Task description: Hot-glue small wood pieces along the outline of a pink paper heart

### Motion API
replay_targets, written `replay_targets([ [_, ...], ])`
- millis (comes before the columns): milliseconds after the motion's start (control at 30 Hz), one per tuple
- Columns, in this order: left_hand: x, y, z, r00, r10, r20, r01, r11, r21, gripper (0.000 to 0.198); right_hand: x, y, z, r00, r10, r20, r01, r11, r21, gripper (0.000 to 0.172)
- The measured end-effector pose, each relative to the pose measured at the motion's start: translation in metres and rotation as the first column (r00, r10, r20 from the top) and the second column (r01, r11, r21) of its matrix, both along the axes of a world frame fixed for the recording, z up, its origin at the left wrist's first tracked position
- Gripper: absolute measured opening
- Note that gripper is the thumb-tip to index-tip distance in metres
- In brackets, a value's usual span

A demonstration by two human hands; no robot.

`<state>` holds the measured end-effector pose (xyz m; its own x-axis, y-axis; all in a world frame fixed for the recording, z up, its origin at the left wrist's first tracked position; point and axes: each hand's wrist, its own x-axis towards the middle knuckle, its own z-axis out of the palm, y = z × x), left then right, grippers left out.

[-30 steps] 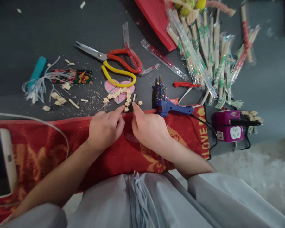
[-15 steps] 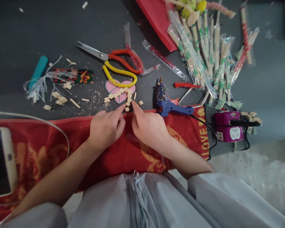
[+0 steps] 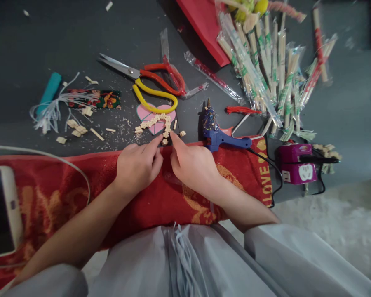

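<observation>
A curved chain of small pale wooden pieces (image 3: 166,123) lies partly over a pink heart-shaped card (image 3: 144,112). My left hand (image 3: 139,165) points its index finger at the chain's lower end from the left; its other fingers are curled, and nothing shows in them. From the right, my right hand (image 3: 194,167) has its index finger stretched to the same end, the rest folded under. Whether either fingertip touches the chain is too small to tell. Scissors (image 3: 156,84) with orange and yellow handles lie just above the card. Right of my right hand rests a blue glue gun (image 3: 216,136).
A red towel (image 3: 148,206) runs along the front edge, with a phone (image 3: 14,210) at its left. Wrapped sticks (image 3: 256,70) fill the back right. A purple power socket block (image 3: 297,164) stands at right. Loose wooden bits (image 3: 77,128) and a teal roll (image 3: 49,93) lie left.
</observation>
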<state>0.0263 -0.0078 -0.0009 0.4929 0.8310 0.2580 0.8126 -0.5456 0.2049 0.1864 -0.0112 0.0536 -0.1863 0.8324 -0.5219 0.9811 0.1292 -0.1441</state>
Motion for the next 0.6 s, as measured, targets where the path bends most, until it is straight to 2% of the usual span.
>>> replay_targets([
  [600,0.0000,-0.0007,0.0000,1.000,0.029,0.008,-0.028,0.996,-0.086,0.040,0.0000,-0.0020,0.0019,1.000,0.009,-0.021,-0.009,1.000,0.015,0.063],
])
